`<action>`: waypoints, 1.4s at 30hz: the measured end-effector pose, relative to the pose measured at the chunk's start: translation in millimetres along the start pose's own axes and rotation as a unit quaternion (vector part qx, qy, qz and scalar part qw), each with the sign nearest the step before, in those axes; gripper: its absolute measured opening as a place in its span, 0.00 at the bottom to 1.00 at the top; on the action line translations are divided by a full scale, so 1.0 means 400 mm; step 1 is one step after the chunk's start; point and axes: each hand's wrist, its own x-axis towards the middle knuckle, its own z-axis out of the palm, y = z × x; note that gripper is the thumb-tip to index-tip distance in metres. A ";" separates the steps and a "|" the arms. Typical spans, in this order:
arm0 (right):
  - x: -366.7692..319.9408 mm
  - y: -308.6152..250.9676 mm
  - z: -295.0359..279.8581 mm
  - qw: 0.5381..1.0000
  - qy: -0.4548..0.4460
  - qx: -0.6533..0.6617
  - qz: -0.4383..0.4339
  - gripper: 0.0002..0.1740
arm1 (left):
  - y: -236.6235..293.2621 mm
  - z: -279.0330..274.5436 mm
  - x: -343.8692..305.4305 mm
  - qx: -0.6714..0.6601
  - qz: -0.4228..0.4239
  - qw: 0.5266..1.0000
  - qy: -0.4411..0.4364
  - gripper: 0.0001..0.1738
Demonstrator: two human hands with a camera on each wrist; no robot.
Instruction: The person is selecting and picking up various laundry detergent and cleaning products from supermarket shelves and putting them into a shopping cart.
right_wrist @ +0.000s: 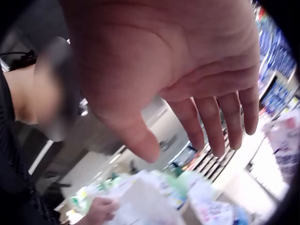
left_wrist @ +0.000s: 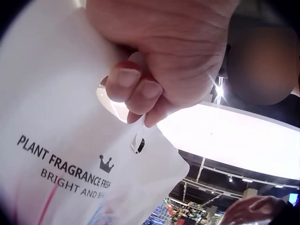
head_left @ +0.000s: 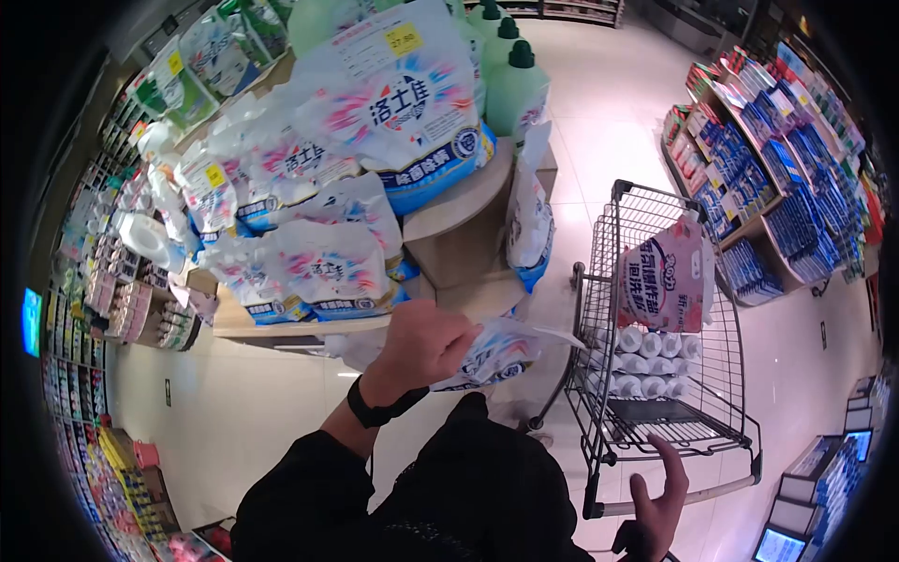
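Note:
My left hand [head_left: 423, 348] grips the top of a white detergent bag [head_left: 496, 354], which hangs below the shelf edge. In the left wrist view the curled fingers of the left hand [left_wrist: 154, 61] pinch the bag's handle cut-out, above black print on the white bag [left_wrist: 70, 140]. My right hand [head_left: 663, 496] is beside the cart's handle, holding nothing. Its fingers are spread and relaxed in the right wrist view, where the right hand [right_wrist: 173, 70] shows its palm.
A shopping cart [head_left: 599, 412] stands at the right with a pink bag [head_left: 663, 276] and several white bottles [head_left: 655, 361]. Similar white bags [head_left: 337, 272] fill the display shelf [head_left: 267, 326] at the left. Blue-packaged goods [head_left: 796, 178] stand beyond the cart.

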 end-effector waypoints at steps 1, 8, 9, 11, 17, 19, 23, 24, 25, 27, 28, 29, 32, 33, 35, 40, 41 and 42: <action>0.038 -0.033 0.009 0.995 -0.050 -0.032 -0.083 0.32 | 0.015 -0.004 0.001 -0.002 0.019 1.000 -0.005 0.14; 0.177 -0.295 0.178 0.855 -0.072 -0.226 -0.462 0.27 | 0.132 -0.016 -0.006 -0.032 0.070 0.996 -0.052 0.13; 0.184 -0.296 0.195 0.840 -0.114 -0.257 -0.463 0.21 | 0.145 -0.024 -0.008 -0.030 0.080 0.994 -0.061 0.13; 0.191 -0.277 0.213 0.832 -0.126 -0.277 -0.464 0.16 | 0.160 -0.033 -0.022 -0.032 0.076 0.995 -0.052 0.13; 0.212 -0.263 0.170 0.798 -0.158 -0.292 -0.502 0.15 | 0.188 -0.036 -0.015 -0.058 0.110 0.991 -0.045 0.13; 0.230 -0.251 0.151 0.789 -0.161 -0.294 -0.515 0.16 | 0.194 -0.028 -0.002 -0.073 0.127 0.988 -0.049 0.13; 0.254 -0.263 0.107 0.759 -0.133 -0.290 -0.568 0.15 | 0.204 -0.031 0.049 -0.033 0.167 0.984 -0.059 0.11; 0.260 -0.268 0.102 0.748 -0.123 -0.284 -0.588 0.13 | 0.204 -0.039 0.058 0.005 0.184 0.980 -0.075 0.10; 0.260 -0.277 0.099 0.748 -0.101 -0.282 -0.593 0.12 | 0.204 -0.045 0.063 0.003 0.187 0.979 -0.076 0.10; 0.248 -0.319 0.076 0.740 -0.101 -0.297 -0.594 0.12 | 0.200 -0.057 0.077 -0.001 0.213 0.977 0.003 0.10; 0.245 -0.336 0.067 0.733 -0.103 -0.310 -0.597 0.12 | 0.207 -0.075 0.078 -0.005 0.218 0.976 0.004 0.10; 0.244 -0.340 0.063 0.738 -0.092 -0.287 -0.603 0.12 | 0.219 -0.102 0.065 0.028 0.213 0.973 0.084 0.10; 0.213 -0.385 0.017 0.742 -0.070 -0.318 -0.587 0.12 | 0.150 -0.117 -0.066 0.020 0.228 0.910 0.345 0.20; 0.214 -0.389 -0.005 0.739 -0.059 -0.337 -0.580 0.12 | 0.128 -0.076 -0.090 -0.032 0.147 0.868 0.473 0.25; 0.205 -0.408 -0.046 0.745 -0.031 -0.340 -0.573 0.11 | 0.056 0.005 -0.160 -0.077 -0.008 0.859 0.507 0.35; 0.181 -0.421 -0.130 0.749 0.028 -0.351 -0.561 0.12 | -0.117 0.278 -0.264 -0.305 -0.153 0.940 0.009 0.57; 0.172 -0.419 -0.142 0.753 0.033 -0.361 -0.550 0.10 | -0.121 0.313 -0.247 -0.301 -0.139 0.938 -0.106 0.56; 0.167 -0.410 -0.152 0.754 0.033 -0.367 -0.544 0.10 | -0.123 0.341 -0.219 -0.292 -0.122 0.923 -0.218 0.54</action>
